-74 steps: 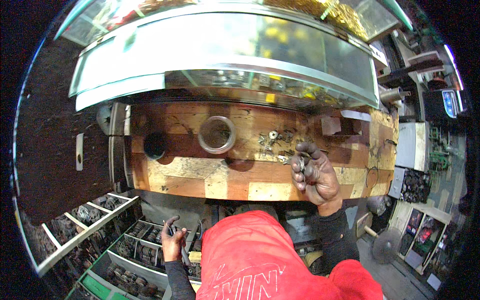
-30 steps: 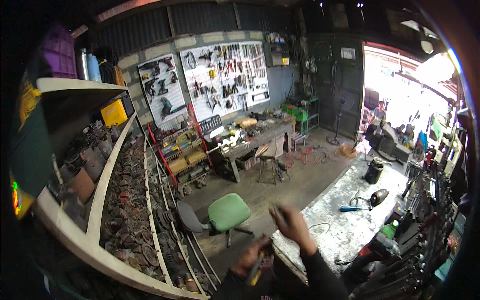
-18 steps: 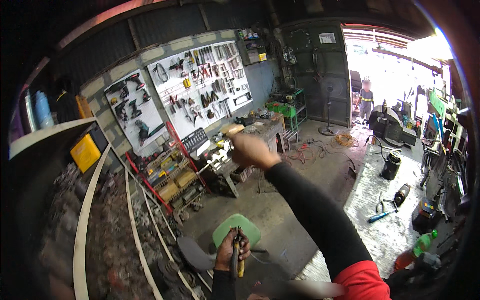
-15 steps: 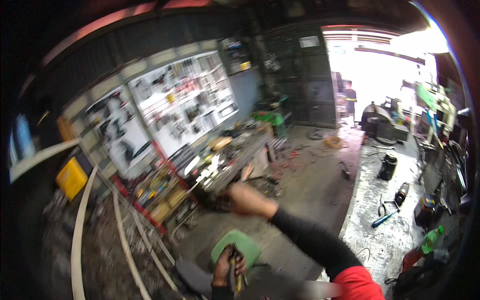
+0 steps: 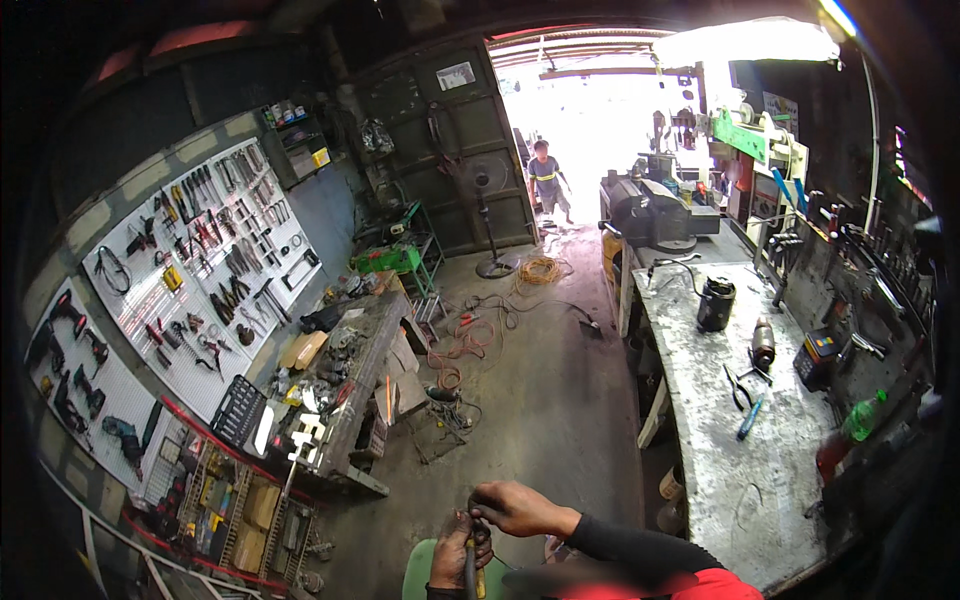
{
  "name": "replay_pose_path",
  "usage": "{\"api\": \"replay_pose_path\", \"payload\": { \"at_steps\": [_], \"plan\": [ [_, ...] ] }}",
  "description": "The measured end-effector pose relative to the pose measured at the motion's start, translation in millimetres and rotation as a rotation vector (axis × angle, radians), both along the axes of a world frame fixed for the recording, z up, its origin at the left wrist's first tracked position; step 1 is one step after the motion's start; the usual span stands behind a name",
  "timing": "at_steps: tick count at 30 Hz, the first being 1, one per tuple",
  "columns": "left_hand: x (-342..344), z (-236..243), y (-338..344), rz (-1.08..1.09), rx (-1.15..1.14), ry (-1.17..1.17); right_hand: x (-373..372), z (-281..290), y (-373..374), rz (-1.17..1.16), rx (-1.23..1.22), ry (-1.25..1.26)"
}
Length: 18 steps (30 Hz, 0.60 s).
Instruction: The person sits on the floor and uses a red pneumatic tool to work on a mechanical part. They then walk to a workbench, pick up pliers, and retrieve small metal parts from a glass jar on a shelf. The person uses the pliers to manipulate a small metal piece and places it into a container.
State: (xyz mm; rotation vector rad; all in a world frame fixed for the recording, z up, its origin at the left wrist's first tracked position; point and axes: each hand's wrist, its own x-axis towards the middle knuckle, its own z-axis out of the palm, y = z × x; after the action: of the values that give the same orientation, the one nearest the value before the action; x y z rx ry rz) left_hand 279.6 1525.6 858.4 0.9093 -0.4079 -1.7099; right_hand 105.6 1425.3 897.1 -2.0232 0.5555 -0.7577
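Low in the head view, my left hand (image 5: 458,556) is closed around a long tool with a black-and-yellow handle (image 5: 480,582); its kind cannot be made out. My right hand (image 5: 524,508) comes in from the right in a black sleeve, with fingers bent and pinched together right at the top of my left fist. What the right fingertips grip is hidden. Under the left hand shows a pale green seat-like surface (image 5: 419,568).
To the right stands a metal-topped workbench (image 5: 700,420) with a black cylinder (image 5: 716,304), pliers (image 5: 738,388) and a blue-handled tool (image 5: 750,419). Cables (image 5: 465,345) lie across the floor. A cluttered bench (image 5: 365,345) and tool boards (image 5: 205,255) line the left. A person (image 5: 546,180) is at the doorway.
The view has swung to the right. My right hand, earlier stretched out ahead and blurred, has come back to meet my left hand, which still holds the tool.
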Motion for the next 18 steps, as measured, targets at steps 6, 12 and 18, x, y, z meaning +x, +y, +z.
{"api": "replay_pose_path", "payload": {
  "at_steps": [6,12,18],
  "plan": [
    [42.7,-6.6,-140.8,-0.064,0.046,0.089,45.6,-12.6,-136.6,-0.052,-0.101,0.088],
    [84.6,-5.1,-243.6,-0.026,0.062,0.15,110.9,-19.8,-245.9,-0.124,-0.092,0.113],
    [166.1,-14.8,-316.4,-0.035,0.006,0.33,174.7,-29.1,-332.8,0.036,0.003,-0.097]
  ]
}}
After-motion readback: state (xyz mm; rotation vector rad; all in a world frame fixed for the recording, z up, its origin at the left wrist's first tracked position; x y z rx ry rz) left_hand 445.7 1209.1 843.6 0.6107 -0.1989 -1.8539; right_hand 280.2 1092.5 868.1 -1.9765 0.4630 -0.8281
